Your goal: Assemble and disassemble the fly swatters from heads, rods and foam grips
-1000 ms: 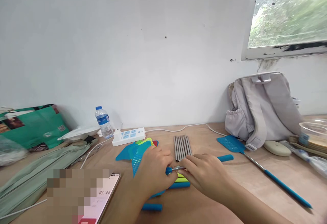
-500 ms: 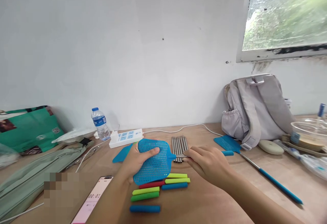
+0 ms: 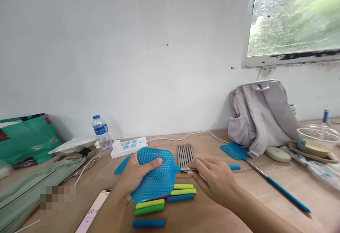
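My left hand [image 3: 138, 174] is closed on the blue perforated head of a fly swatter [image 3: 159, 176], its thumb lying across the mesh. My right hand [image 3: 215, 176] pinches the swatter's metal rod [image 3: 184, 169] just beside the head's neck. A blue grip end [image 3: 234, 167] sticks out past the right hand. Several metal rods [image 3: 185, 155] lie side by side just behind the hands. In front lie loose foam-like sleeves: yellow [image 3: 183, 192], green [image 3: 149, 209] and blue [image 3: 149, 223]. A red one is mostly hidden under the mesh.
A whole blue fly swatter [image 3: 287, 194] lies at the right, near a grey backpack [image 3: 265, 112] and a plastic cup [image 3: 316, 137]. Behind my left hand are a power strip [image 3: 129, 147], a water bottle [image 3: 101, 132] and another blue swatter head [image 3: 121, 165]. A phone [image 3: 92, 210] lies at the front left.
The swatter head and both hands sit slightly lower and further left in the picture. More of the mesh covers the red sleeve. The view has also shifted a little.
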Action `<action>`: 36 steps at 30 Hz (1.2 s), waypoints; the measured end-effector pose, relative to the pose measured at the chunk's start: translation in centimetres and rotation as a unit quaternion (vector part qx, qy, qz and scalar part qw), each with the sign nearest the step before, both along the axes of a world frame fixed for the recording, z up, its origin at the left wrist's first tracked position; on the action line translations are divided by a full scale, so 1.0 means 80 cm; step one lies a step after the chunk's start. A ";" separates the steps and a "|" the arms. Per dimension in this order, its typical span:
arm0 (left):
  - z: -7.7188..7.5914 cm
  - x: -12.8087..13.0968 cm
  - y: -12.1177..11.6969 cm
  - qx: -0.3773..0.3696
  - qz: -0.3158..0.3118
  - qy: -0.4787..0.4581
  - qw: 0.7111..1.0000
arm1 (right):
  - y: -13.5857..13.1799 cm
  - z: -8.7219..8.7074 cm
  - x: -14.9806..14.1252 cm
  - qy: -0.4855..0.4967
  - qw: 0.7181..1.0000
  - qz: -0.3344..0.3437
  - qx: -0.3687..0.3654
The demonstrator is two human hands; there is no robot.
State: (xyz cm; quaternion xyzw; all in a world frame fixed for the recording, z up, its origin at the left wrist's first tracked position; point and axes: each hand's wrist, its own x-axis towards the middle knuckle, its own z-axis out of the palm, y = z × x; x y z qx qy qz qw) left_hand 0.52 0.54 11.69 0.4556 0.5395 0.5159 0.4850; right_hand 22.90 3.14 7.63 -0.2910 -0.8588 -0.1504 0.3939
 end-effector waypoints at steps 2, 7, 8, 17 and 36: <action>-0.004 0.000 0.004 0.000 0.000 0.018 1.000 | 0.001 -0.005 0.001 -0.011 1.000 -0.006 -0.006; -0.006 0.003 0.011 0.012 -0.018 0.105 0.994 | 0.008 -0.047 0.011 -0.041 0.998 -0.012 -0.050; -0.006 0.003 0.011 0.015 -0.036 0.122 0.992 | 0.010 -0.059 0.016 -0.050 0.997 -0.003 -0.054; -0.005 -0.026 0.015 0.100 0.002 0.164 0.981 | 0.043 -0.112 0.152 0.019 0.992 -0.104 -0.070; -0.136 -0.010 -0.035 0.226 0.040 0.543 0.808 | 0.015 -0.122 0.117 -0.092 0.983 -0.084 -0.133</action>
